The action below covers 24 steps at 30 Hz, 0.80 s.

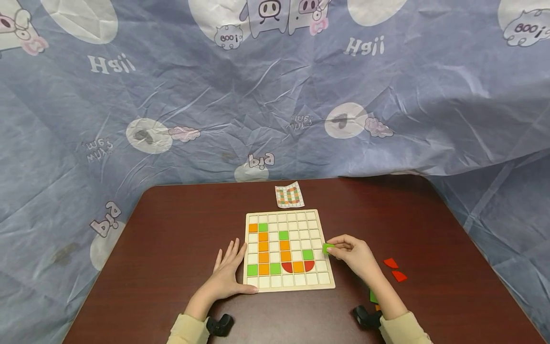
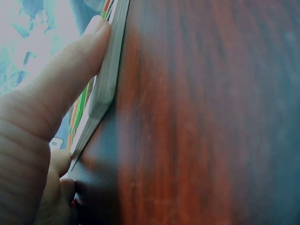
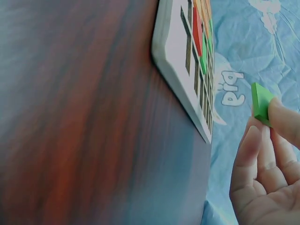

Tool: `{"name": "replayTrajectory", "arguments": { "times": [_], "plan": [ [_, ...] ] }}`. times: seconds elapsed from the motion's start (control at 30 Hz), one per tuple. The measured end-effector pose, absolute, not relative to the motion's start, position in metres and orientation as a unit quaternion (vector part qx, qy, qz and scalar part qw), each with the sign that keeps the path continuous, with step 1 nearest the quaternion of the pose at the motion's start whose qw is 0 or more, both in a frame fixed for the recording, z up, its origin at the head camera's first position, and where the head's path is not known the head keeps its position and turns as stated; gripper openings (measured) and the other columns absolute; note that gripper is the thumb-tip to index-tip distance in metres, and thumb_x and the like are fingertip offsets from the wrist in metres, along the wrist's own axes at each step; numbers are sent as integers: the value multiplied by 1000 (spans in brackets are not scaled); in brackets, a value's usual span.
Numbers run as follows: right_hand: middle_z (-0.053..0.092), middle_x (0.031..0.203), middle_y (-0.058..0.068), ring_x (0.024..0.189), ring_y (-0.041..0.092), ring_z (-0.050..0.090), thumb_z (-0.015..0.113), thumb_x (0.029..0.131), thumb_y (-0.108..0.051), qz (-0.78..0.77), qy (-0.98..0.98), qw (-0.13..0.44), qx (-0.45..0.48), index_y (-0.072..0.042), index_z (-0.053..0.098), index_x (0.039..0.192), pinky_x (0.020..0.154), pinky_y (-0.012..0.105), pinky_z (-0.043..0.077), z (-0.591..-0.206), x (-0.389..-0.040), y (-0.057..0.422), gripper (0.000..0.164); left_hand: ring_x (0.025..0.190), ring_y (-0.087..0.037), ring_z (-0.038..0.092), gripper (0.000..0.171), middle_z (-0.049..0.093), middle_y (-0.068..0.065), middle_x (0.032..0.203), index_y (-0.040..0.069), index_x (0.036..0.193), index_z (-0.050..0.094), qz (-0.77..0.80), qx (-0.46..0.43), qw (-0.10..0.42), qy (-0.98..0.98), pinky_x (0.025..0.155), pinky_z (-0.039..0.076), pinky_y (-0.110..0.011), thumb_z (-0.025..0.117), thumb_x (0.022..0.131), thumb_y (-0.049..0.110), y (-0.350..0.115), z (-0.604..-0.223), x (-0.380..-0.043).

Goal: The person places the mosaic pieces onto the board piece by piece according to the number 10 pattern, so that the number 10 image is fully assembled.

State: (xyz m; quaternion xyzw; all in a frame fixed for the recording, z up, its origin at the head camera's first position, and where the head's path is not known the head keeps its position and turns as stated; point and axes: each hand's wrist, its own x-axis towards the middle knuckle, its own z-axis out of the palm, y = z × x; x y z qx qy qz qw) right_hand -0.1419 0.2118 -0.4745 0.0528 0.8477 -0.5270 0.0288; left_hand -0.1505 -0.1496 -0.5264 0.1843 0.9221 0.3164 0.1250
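Observation:
A square wooden grid board [image 1: 289,284] lies on the table, with orange, green and red tiles set in some of its cells. My left hand [image 1: 225,277] rests at the board's left side, fingers spread along the edge and thumb on the near left corner. The left wrist view shows that thumb [image 2: 77,68] lying on the rim. Between thumb and fingertips my right hand [image 1: 354,255] pinches a green square tile [image 1: 328,248] at the board's right edge. In the right wrist view the green tile [image 3: 262,103] is held up, apart from the board.
A small paper card [image 1: 290,195] with a printed coloured grid lies behind the board. Two red quarter-round tiles [image 1: 398,275] lie to the right. Green tiles [image 1: 373,296] and an orange one are partly hidden by the right forearm. A patterned cloth [image 1: 275,95] hangs behind the table.

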Motion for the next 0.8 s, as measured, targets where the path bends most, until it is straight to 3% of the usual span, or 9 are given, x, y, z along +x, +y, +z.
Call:
{"name": "replayTrajectory", "arguments": {
  "times": [0.33, 0.8],
  "plan": [
    [76, 90, 7, 76, 14, 69, 75, 86, -11, -453, 891, 1, 20, -7, 74, 99, 64, 24, 53, -477, -172, 187, 14, 154, -33, -3, 126, 1, -15, 166, 12, 159, 15, 314, 189, 121, 922, 120, -6, -59, 84, 65, 60, -150, -527, -150],
    [74, 83, 3, 74, 13, 68, 75, 84, -6, -390, 921, 16, -12, -8, 76, 92, 69, 31, 56, -483, -187, 168, 8, 154, -34, -4, 126, 1, -15, 166, 12, 159, 15, 314, 189, 124, 922, 120, -6, -59, 85, 66, 58, -150, -526, -151]
  ]
}}
